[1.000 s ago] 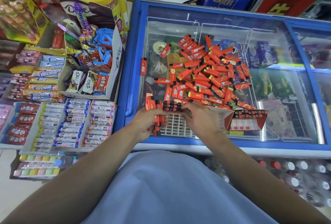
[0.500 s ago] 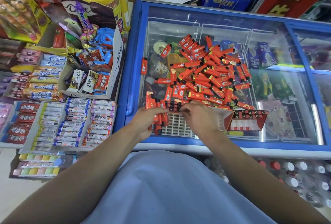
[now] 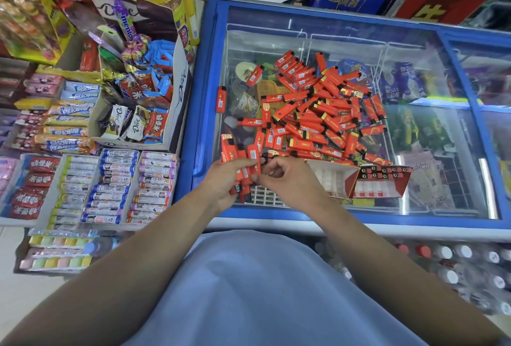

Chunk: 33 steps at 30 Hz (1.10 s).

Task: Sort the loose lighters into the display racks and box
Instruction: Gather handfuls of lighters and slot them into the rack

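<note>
At the near edge of the freezer lid (image 3: pixel 345 217), just beyond the person's pale blue shirt (image 3: pixel 265 290), both hands are meeting over a white plastic rack (image 3: pixel 262 196) lying on the glass. The left hand (image 3: pixel 221 182) is gripping a bunch of red lighters (image 3: pixel 243 160), its fingers curled round them so that their tops are fanning upward and their dark ends are poking out below the palm. The right hand (image 3: pixel 287 179) is sitting just beside it, fingers bent inward and the fingertips touching the bunch; whether it is pinching one lighter cannot be told. Just right of that hand, an open red and white box (image 3: pixel 334 179) is standing on the glass, and touching it on the far side a red display rack (image 3: pixel 384 179) is showing a row of black lighter tops. Beyond the hands, a loose pile of lighters (image 3: pixel 318 113) is sprawling across the middle of the glass, with one single lighter (image 3: pixel 221 98) lying apart near the blue left frame. Under the glass, ice cream packets are showing through. To the left of the freezer, a Dove carton (image 3: pixel 177 96) of sweets and trays of candy rolls (image 3: pixel 116 185) are crowding the shelf.
</note>
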Each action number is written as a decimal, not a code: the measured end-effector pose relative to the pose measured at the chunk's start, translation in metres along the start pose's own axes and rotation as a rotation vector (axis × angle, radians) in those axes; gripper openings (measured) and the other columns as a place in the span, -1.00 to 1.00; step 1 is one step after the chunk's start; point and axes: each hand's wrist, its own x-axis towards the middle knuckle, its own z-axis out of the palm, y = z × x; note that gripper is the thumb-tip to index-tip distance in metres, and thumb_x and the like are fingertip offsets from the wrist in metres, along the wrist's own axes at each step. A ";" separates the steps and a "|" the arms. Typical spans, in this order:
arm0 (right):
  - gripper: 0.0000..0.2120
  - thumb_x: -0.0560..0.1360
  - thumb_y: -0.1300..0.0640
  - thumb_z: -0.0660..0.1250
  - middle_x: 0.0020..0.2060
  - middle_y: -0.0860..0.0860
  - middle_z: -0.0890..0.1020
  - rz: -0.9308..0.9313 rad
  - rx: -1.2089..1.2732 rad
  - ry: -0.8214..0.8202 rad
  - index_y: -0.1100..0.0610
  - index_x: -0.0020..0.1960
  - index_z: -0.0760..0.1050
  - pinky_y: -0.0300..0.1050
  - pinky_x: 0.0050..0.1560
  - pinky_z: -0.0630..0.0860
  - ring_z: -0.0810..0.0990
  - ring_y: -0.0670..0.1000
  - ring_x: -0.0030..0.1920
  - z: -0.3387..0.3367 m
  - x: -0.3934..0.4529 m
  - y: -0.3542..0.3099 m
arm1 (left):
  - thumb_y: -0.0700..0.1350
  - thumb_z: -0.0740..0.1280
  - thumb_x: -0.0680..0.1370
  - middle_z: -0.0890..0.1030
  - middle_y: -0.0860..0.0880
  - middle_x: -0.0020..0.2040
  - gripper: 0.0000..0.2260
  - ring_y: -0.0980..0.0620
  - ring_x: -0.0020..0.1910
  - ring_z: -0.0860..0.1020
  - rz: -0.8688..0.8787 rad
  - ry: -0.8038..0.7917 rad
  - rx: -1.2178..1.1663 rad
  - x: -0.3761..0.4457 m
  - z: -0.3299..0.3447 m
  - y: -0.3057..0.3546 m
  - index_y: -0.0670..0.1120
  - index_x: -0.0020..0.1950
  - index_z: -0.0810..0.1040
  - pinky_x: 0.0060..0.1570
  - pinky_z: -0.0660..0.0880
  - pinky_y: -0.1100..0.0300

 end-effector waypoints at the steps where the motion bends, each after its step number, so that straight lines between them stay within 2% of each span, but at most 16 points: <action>1: -0.75 0.43 -0.14 0.54 -0.43 -0.12 0.53 0.031 0.019 -0.023 0.04 -0.15 0.65 -0.27 -0.42 0.31 0.39 -0.19 -0.50 0.001 -0.001 0.000 | -0.26 0.41 0.56 0.74 -0.15 0.08 -0.77 -0.07 0.01 0.72 0.004 -0.013 -0.001 -0.001 0.000 0.000 -0.23 0.21 0.67 -0.03 0.65 0.09; 4: -0.79 0.46 -0.07 0.53 -0.41 -0.06 0.55 0.149 0.155 -0.069 0.07 -0.12 0.67 -0.23 -0.48 0.34 0.41 -0.13 -0.50 0.001 -0.004 0.001 | -0.25 0.40 0.57 0.73 -0.15 0.10 -0.79 -0.09 0.02 0.71 0.005 -0.032 0.021 -0.003 0.000 -0.003 -0.22 0.20 0.66 0.06 0.65 0.01; 6: -0.83 0.50 -0.01 0.51 -0.34 0.02 0.62 0.184 0.175 -0.043 0.10 -0.10 0.66 -0.22 -0.50 0.43 0.53 -0.06 -0.44 -0.006 -0.006 0.001 | -0.27 0.42 0.56 0.72 -0.20 0.10 -0.82 -0.14 0.03 0.71 0.016 -0.004 0.003 -0.002 0.001 -0.004 -0.22 0.16 0.66 0.11 0.65 -0.07; 8: -0.85 0.52 0.03 0.49 -0.22 0.03 0.71 0.178 0.171 -0.005 0.12 -0.06 0.64 -0.19 -0.45 0.55 0.68 -0.02 -0.36 -0.019 -0.010 0.001 | -0.31 0.45 0.53 0.73 -0.23 0.04 -0.87 -0.17 0.02 0.73 0.038 0.058 -0.072 0.000 0.000 -0.005 -0.20 0.06 0.64 0.08 0.66 -0.08; 10: -0.86 0.52 0.07 0.50 -0.20 0.02 0.74 0.150 0.159 0.028 0.13 -0.05 0.62 -0.13 -0.34 0.65 0.73 -0.02 -0.30 -0.035 -0.014 0.005 | -0.35 0.46 0.50 0.73 -0.22 -0.06 -0.87 -0.15 -0.10 0.74 0.045 0.130 -0.159 0.002 -0.004 -0.005 -0.18 0.00 0.60 -0.05 0.69 -0.02; 12: -0.91 0.52 0.08 0.51 -0.22 -0.05 0.74 0.095 0.026 0.064 0.06 -0.06 0.63 -0.07 -0.21 0.68 0.72 -0.05 -0.31 -0.048 -0.017 0.014 | -0.35 0.47 0.50 0.73 -0.20 -0.14 -0.85 -0.09 -0.22 0.72 0.036 0.162 -0.172 0.003 -0.008 -0.004 -0.18 0.00 0.59 -0.21 0.68 0.08; 14: -0.96 0.51 0.06 0.49 -0.24 -0.12 0.71 0.047 -0.152 0.070 -0.03 -0.08 0.63 -0.10 -0.18 0.63 0.68 -0.11 -0.33 -0.057 -0.018 0.022 | -0.34 0.48 0.50 0.72 -0.18 -0.16 -0.83 -0.05 -0.27 0.70 0.022 0.163 -0.148 0.003 -0.009 -0.005 -0.18 0.04 0.60 -0.26 0.66 0.12; 18: -0.96 0.55 0.08 0.41 -0.36 -0.13 0.61 0.021 -0.311 -0.002 -0.05 -0.05 0.61 -0.12 -0.26 0.47 0.57 -0.06 -0.35 -0.058 -0.015 0.034 | -0.32 0.49 0.50 0.71 -0.16 -0.18 -0.82 -0.02 -0.29 0.69 0.005 0.147 -0.109 0.002 -0.005 -0.009 -0.18 0.06 0.60 -0.24 0.68 0.13; 21: -0.92 0.55 0.02 0.39 -0.46 -0.18 0.58 0.026 -0.324 0.064 -0.12 -0.12 0.58 -0.02 -0.22 0.49 0.48 -0.13 -0.43 -0.045 -0.009 0.045 | -0.30 0.49 0.51 0.71 -0.13 -0.23 -0.86 -0.02 -0.29 0.68 -0.002 0.133 -0.079 0.002 -0.002 -0.010 -0.16 0.01 0.60 -0.19 0.68 0.12; 23: -0.85 0.56 0.02 0.43 -0.49 -0.19 0.57 0.042 -0.219 0.121 -0.11 -0.19 0.58 -0.07 -0.32 0.46 0.49 -0.05 -0.46 -0.037 -0.005 0.046 | -0.30 0.49 0.51 0.71 -0.15 -0.20 -0.87 -0.03 -0.28 0.67 -0.007 0.129 -0.070 0.000 -0.001 -0.010 -0.15 -0.01 0.61 -0.13 0.68 0.09; 25: -0.87 0.54 0.02 0.48 -0.44 -0.07 0.61 0.044 -0.114 0.173 -0.08 -0.17 0.59 -0.21 -0.38 0.42 0.56 0.05 -0.41 -0.032 -0.003 0.044 | -0.31 0.49 0.51 0.71 -0.17 -0.18 -0.89 -0.03 -0.27 0.67 -0.009 0.128 -0.069 -0.001 -0.002 -0.011 -0.16 -0.03 0.62 -0.16 0.68 0.10; 27: -0.90 0.51 -0.02 0.50 -0.32 -0.01 0.65 0.043 -0.095 0.174 -0.06 -0.09 0.60 -0.39 -0.42 0.38 0.60 -0.01 -0.34 -0.030 -0.002 0.041 | -0.31 0.48 0.52 0.70 -0.17 -0.17 -0.91 -0.02 -0.27 0.68 -0.015 0.123 -0.067 -0.003 -0.002 -0.012 -0.19 -0.02 0.63 -0.20 0.68 0.12; 30: -0.86 0.55 -0.07 0.45 -0.15 -0.08 0.67 0.052 -0.194 0.093 -0.08 0.08 0.60 -0.52 -0.35 0.36 0.61 -0.16 -0.24 -0.030 -0.001 0.038 | -0.31 0.47 0.52 0.71 -0.16 -0.19 -0.88 -0.02 -0.26 0.68 -0.028 0.132 -0.065 -0.004 -0.003 -0.012 -0.21 0.04 0.63 -0.17 0.69 0.10; 33: -0.82 0.65 -0.02 0.31 -0.09 -0.11 0.67 0.045 -0.268 0.039 -0.02 0.20 0.60 -0.58 -0.33 0.32 0.57 -0.27 -0.29 -0.031 -0.002 0.036 | -0.30 0.46 0.54 0.72 -0.15 -0.22 -0.85 0.00 -0.29 0.68 -0.035 0.134 -0.074 -0.004 -0.004 -0.010 -0.25 0.09 0.63 -0.21 0.68 0.13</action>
